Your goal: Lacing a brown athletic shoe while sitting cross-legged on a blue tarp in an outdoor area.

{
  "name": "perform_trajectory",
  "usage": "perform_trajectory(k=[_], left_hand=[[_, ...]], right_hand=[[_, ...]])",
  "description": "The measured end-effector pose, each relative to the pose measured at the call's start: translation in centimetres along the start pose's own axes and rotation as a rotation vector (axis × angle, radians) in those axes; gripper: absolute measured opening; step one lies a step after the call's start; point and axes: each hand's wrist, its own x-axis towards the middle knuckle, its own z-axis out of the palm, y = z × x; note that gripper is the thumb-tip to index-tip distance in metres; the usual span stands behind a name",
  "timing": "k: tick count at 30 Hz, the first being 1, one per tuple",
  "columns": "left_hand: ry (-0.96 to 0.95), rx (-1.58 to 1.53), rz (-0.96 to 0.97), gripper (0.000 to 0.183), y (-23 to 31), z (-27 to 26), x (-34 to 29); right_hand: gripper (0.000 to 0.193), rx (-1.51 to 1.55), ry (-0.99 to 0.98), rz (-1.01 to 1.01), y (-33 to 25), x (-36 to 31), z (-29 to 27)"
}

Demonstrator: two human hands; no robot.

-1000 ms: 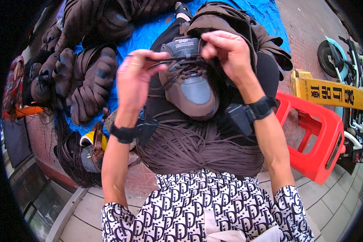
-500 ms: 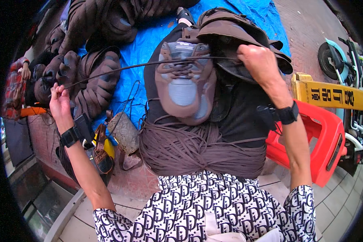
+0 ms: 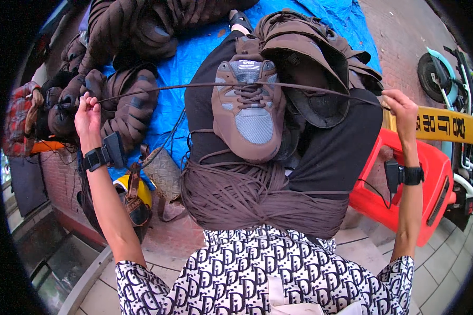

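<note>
A brown and grey-blue shoe upper (image 3: pixel 253 128) lies on my lap, toe toward me. Through its top eyelets runs a dark brown shoelace (image 3: pixel 310 87), stretched out to both sides; the lower rows are laced in a criss-cross. Out at the left, my left hand (image 3: pixel 88 113) pinches one end of the lace. My right hand (image 3: pixel 402 107) grips the other end, out at the right above the red stool. A thick bundle of brown shoelaces (image 3: pixel 263 197) lies across my thighs between the shoe upper and my waist.
More brown shoe uppers (image 3: pixel 310 58) are stacked on my right leg. Rows of nested uppers (image 3: pixel 131 100) lie left on a blue tarp (image 3: pixel 184 58). A red plastic stool (image 3: pixel 436 194) and yellow barrier (image 3: pixel 452 125) stand right. Beyond the left pile is a person's plaid sleeve (image 3: pixel 21 121).
My right hand has moved outward to the right, pulling the lace longer on that side. My left hand has shifted slightly right and down. The shoe upper sits a little further right.
</note>
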Motion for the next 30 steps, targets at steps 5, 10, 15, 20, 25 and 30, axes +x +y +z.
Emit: perform_trajectory(k=[5, 10, 15, 20, 25, 30], left_hand=[[0.040, 0.065, 0.015, 0.020, 0.0, 0.0, -1.2], [0.113, 0.169, -0.017, 0.022, -0.2, 2.4, -3.3], [-0.127, 0.253, 0.036, 0.028, 0.1, 8.1, -4.9], [-0.292, 0.341, 0.241, 0.027, 2.9, 12.6, -4.6], [-0.216, 0.069, 0.293, 0.021, 2.8, 16.7, -4.5], [-0.216, 0.685, 0.080, 0.017, -6.1, 19.5, -7.6]], right_hand=[[0.012, 0.356, -0.010, 0.116, 2.3, 1.5, -0.1], [0.026, 0.927, 0.079, 0.284, 1.8, 2.1, -2.3], [0.028, 1.241, -0.050, 0.004, 0.2, 3.6, -4.4], [0.028, 1.223, 0.013, -0.214, -5.3, 5.6, -3.5], [0.022, 0.879, -0.195, -0.160, -13.3, 5.1, 2.5], [0.027, 0.798, -0.404, 0.060, -17.3, 5.1, 11.5]])
